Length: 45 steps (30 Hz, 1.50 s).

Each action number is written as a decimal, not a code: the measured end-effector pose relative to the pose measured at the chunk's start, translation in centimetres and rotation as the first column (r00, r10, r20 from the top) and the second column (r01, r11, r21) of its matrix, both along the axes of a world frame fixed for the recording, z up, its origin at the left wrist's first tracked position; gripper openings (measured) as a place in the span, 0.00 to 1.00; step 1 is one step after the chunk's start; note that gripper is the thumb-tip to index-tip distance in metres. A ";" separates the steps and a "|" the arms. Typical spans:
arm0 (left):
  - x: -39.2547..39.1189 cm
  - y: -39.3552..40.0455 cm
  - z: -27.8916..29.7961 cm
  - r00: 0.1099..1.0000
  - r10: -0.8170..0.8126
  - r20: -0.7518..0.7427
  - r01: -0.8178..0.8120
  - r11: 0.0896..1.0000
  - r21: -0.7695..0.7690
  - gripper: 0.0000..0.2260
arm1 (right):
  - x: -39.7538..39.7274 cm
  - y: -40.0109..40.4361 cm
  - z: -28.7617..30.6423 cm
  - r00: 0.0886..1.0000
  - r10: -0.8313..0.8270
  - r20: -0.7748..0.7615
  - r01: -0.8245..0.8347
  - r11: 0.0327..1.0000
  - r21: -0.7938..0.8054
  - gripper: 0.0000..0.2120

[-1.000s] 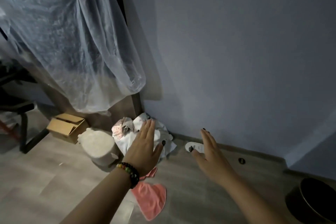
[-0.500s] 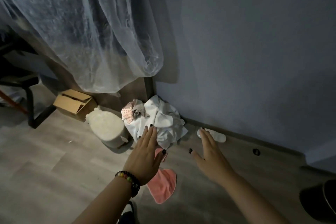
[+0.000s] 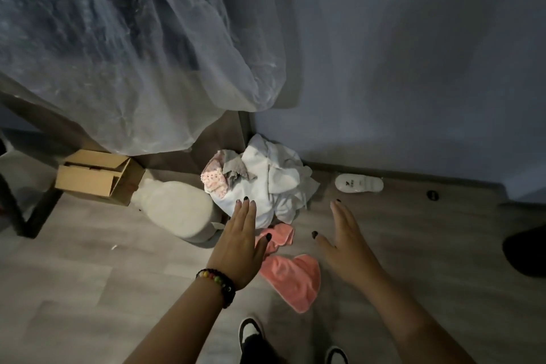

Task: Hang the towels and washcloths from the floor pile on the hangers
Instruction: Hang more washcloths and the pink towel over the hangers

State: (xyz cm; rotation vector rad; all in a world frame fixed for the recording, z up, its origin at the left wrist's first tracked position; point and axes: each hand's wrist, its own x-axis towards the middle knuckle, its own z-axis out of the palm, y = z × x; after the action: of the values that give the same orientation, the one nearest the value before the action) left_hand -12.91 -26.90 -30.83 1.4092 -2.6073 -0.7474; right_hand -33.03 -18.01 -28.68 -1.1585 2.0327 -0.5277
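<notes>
Left hand [image 3: 239,241], fingers straight and holding nothing, has advanced toward the floor pile [image 3: 266,183] over the last second; its fingertips now overlap the white towel's near edge, contact unconfirmed. Pile sits in the corner where wall meets floor, between a pale round container [image 3: 180,210] and a white bottle [image 3: 359,183]. Pink washcloth [image 3: 291,281] lies nearer, flat, its long axis running from the pile toward the viewer's feet. Right hand [image 3: 344,241], likewise flat and empty, has closed in alongside. Judgement: pickup imminent, nothing yet lifted.
</notes>
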 end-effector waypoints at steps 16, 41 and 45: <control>-0.9 -3.6 -18.8 0.963 0.217 -0.160 -0.180 0.959 0.218 0.30 | 0.9 -5.9 -17.7 0.986 -0.122 0.114 0.111 0.989 0.099 0.35; -4.6 -23.4 -45.0 0.789 0.413 -0.456 -0.517 0.847 -0.126 0.34 | 3.6 -13.2 -47.3 0.999 -0.019 0.050 0.028 0.983 -0.179 0.35; -5.4 -27.9 -45.1 0.794 0.484 -0.368 -0.548 0.832 -0.089 0.35 | 4.1 -13.2 -47.4 1.000 0.017 0.024 -0.012 0.980 -0.197 0.36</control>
State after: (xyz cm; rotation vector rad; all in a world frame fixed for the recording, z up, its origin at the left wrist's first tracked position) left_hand -18.29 -54.84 -75.96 1.6566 -1.8458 -0.5698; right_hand -28.90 -31.19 -76.10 -1.2749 1.9827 -0.7469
